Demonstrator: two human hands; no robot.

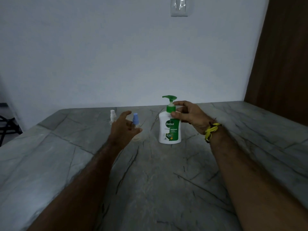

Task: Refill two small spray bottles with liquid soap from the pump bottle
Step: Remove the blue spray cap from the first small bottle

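From the head camera, looking down over both forearms, the grey veined stone desk point(166, 189) runs out to a pale wall. The pump bottle point(169, 129) stands upright near the middle of the desk, white body, green label reading "Dettol Original", green pump head with the spout pointing left. The right hand point(190, 116) is at its neck: thumb and forefinger are curved around the green collar from the right side, the thumb tip at the collar's lower edge, the finger near the top of it. Whether they actually press on the collar or sit just off it, I cannot tell; the grip is not closed tight. A yellow thread band point(211, 130) is tied round that wrist.

Over to the left, the left hand point(124, 126) is spread, fingers apart and loosely curved, holding nothing. It hovers right at the blue-capped spray bottle point(135, 121), whose cap pokes up between the thumb and fingers while its clear body shows faintly below the hand; contact is unclear. Further back and left, the white-capped spray bottle point(113, 116) stands upright on its own, near the far edge of the desk.

On the wall above, a white switch plate point(179, 6). At far right, a brown wooden panel point(283, 64). At far left, something dark and barred, too cut off to identify.
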